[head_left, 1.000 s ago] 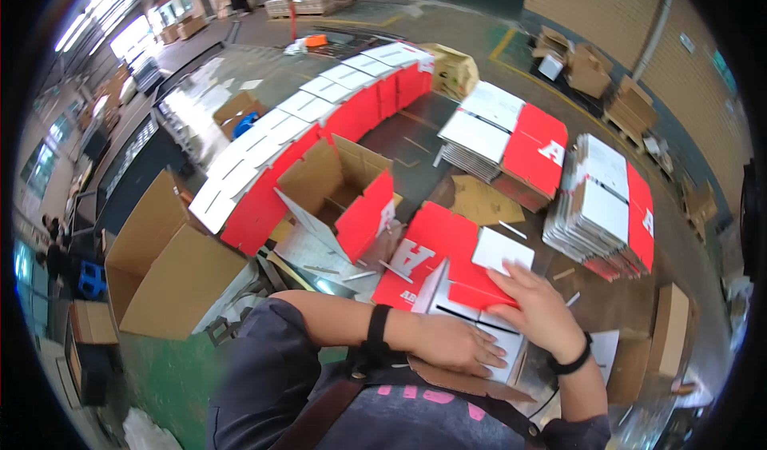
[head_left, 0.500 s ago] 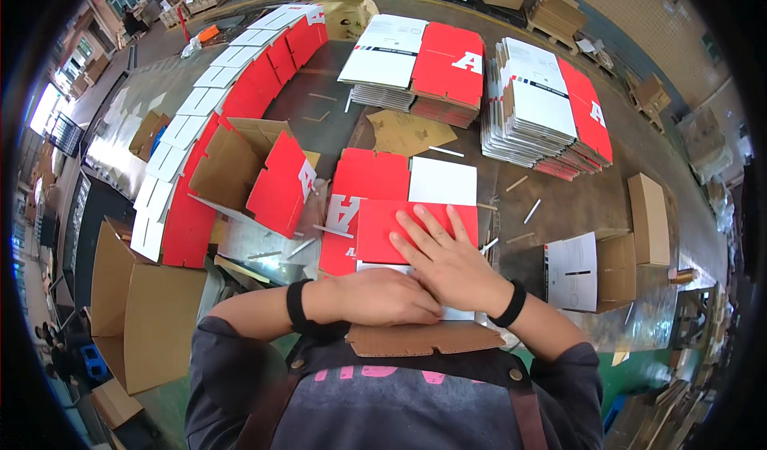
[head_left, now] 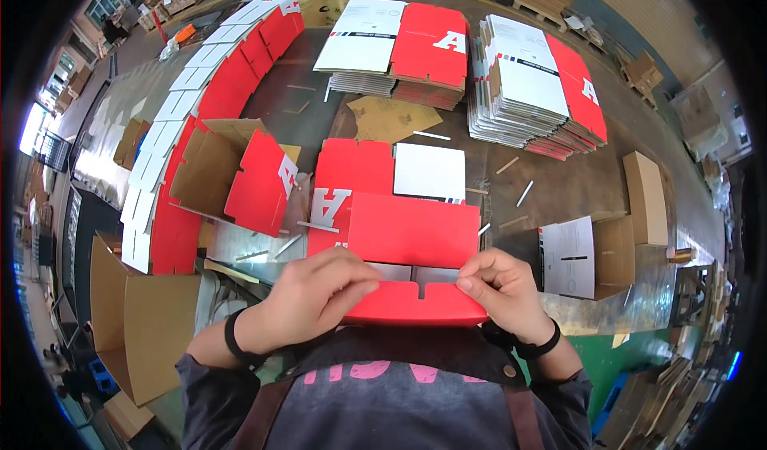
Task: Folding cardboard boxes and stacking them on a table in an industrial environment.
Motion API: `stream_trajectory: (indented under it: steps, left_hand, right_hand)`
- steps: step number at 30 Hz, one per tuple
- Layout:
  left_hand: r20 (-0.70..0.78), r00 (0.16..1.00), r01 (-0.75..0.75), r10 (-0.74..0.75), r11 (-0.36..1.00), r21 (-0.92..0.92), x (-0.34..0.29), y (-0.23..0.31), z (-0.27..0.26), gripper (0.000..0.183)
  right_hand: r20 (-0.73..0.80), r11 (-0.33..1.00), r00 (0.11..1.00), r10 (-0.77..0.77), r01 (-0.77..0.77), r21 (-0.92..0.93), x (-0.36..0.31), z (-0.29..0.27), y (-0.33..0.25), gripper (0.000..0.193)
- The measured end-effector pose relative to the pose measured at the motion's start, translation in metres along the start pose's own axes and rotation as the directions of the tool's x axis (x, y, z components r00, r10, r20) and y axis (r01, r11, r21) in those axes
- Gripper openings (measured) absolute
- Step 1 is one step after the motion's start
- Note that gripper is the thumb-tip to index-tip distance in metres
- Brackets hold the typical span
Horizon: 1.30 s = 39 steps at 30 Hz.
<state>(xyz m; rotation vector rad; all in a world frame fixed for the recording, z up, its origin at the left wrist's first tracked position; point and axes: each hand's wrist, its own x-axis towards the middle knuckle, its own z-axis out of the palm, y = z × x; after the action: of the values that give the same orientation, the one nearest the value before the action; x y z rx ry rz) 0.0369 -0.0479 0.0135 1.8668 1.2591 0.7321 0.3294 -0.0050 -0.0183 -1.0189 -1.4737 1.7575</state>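
A flat red and white carton blank (head_left: 383,202) lies on the work table in front of me. Its near red flap (head_left: 415,304) is folded up toward my chest. My left hand (head_left: 315,294) pinches the flap's left part, fingers curled over its edge. My right hand (head_left: 499,290) pinches the right part of the same flap. Both wrists wear black bands. A slot in the flap shows between my hands.
An open red carton (head_left: 240,178) stands left of the blank. Stacks of flat blanks (head_left: 399,50) (head_left: 543,82) lie at the far side, and a long row of folded cartons (head_left: 200,106) curves on the left. A brown box (head_left: 136,322) stands low left, another box (head_left: 631,210) right.
My hands, pressed flat on the blank before, now grip its near flap and have lifted it toward me. The view has also swung to centre on the blank.
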Motion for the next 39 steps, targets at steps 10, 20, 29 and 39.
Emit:
stream_trajectory:
  steps: [10,20,29,39]
  left_hand:
    - [-0.113,0.978,-0.148,0.174,0.967,0.209,0.005,-0.054,0.031,0.026]
    - [0.293,0.877,0.470,-0.380,0.563,-0.679,0.038,-0.076,0.036,0.082]
    - [0.191,0.981,0.081,0.048,0.786,-0.613,-0.020,-0.108,0.021,0.099]
    - [-0.185,0.981,0.075,-0.056,0.993,0.094,-0.025,-0.088,0.047,0.068]
  right_hand:
    - [0.092,0.689,0.952,-0.292,0.276,-0.670,-0.003,-0.019,0.021,0.025]
    - [-0.215,0.983,0.960,0.181,-0.184,0.006,0.009,-0.019,0.058,0.059]
    - [-0.349,0.978,0.913,-0.210,0.190,-0.092,-0.010,-0.010,0.044,0.061]
    - [-0.137,0.785,0.938,-0.318,0.180,-0.593,0.009,-0.011,0.077,0.054]
